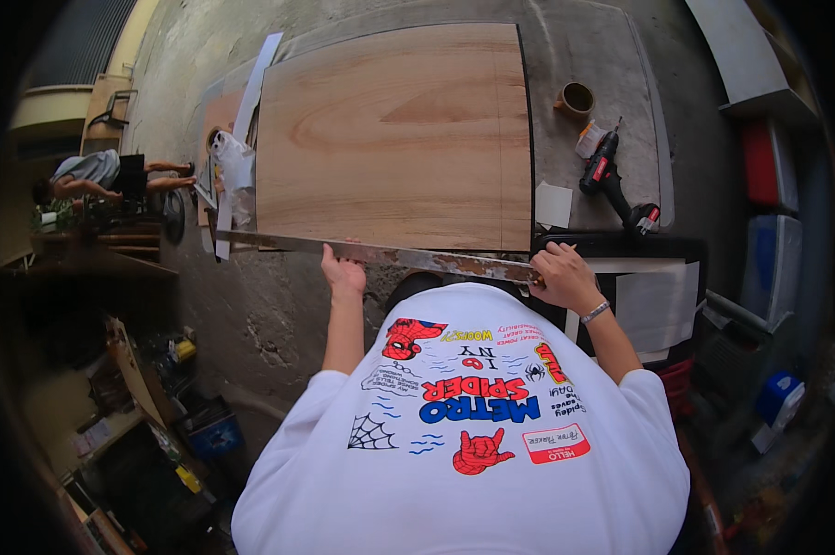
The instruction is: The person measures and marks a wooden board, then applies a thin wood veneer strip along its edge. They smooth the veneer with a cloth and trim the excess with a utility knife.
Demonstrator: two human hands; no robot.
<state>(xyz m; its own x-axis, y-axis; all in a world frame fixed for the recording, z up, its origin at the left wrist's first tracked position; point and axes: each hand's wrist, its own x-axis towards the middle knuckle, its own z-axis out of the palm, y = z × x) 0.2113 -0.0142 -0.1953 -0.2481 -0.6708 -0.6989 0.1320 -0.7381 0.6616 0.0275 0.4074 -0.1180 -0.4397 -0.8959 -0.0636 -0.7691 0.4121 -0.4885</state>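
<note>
A worn metal straightedge (pixel 417 259) with brownish patches lies along the near edge of a wooden panel (pixel 390 139). Toward its left part, my left hand (pixel 343 266) grips it from below with the thumb on top. My right hand (pixel 564 276) is closed at its right end, by the panel's near right corner; a thin pencil-like stick (pixel 573 246) pokes out between those fingers. A faint straight line runs down the panel near its right side. To the right of the panel lie a black and red cordless drill (pixel 607 176) and a brown cup (pixel 576 99).
A white strip (pixel 251 97) and a crumpled plastic bag (pixel 233 162) lie along the panel's left side. A small white sheet (pixel 554 204) rests near the drill. Another person (pixel 112 174) stands far left. Plastic bins (pixel 771 268) line the right.
</note>
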